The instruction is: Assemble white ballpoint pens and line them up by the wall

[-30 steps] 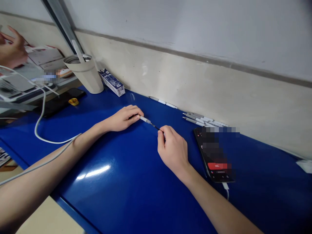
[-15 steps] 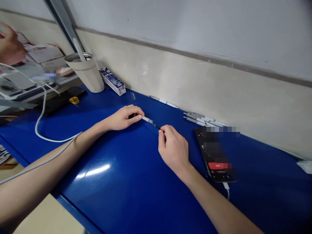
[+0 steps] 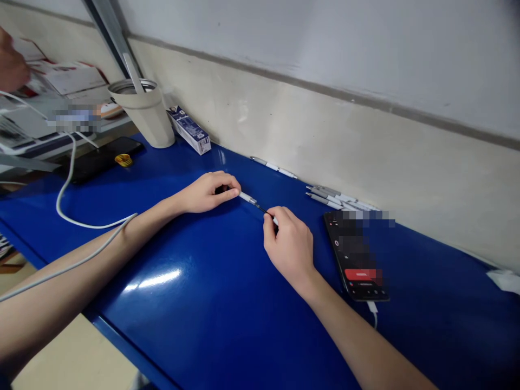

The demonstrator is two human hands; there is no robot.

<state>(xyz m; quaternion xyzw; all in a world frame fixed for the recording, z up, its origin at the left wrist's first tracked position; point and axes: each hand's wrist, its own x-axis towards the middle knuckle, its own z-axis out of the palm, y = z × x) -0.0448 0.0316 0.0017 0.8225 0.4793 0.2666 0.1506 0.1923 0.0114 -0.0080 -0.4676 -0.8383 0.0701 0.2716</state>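
My left hand [image 3: 215, 191] pinches a white pen barrel [image 3: 247, 197] between thumb and fingers, its end pointing right and slightly down. From that end a thin dark pen refill [image 3: 262, 208] runs across to my right hand [image 3: 289, 244], whose thumb and forefinger are closed on it. A small whitish piece [image 3: 275, 221] shows within the right hand's curl; most of it is hidden. Both hands are just above the blue table [image 3: 203, 303]. Beyond them, a single white and grey pen [image 3: 274, 167] lies along the wall, with a bunch of similar pens [image 3: 337, 199] to its right.
A phone [image 3: 357, 260] on a white cable lies right of my right hand. A beige cup [image 3: 146, 119], a blue and white box [image 3: 189, 130], a yellow ring-shaped roll [image 3: 123, 160] and a dark phone [image 3: 105, 157] are at the back left. A white cable [image 3: 65, 200] crosses my left forearm.
Both hands keep their grip on the pen parts, almost in place. At the far left, another person's hand has shifted toward the picture's edge. The view has moved slightly.
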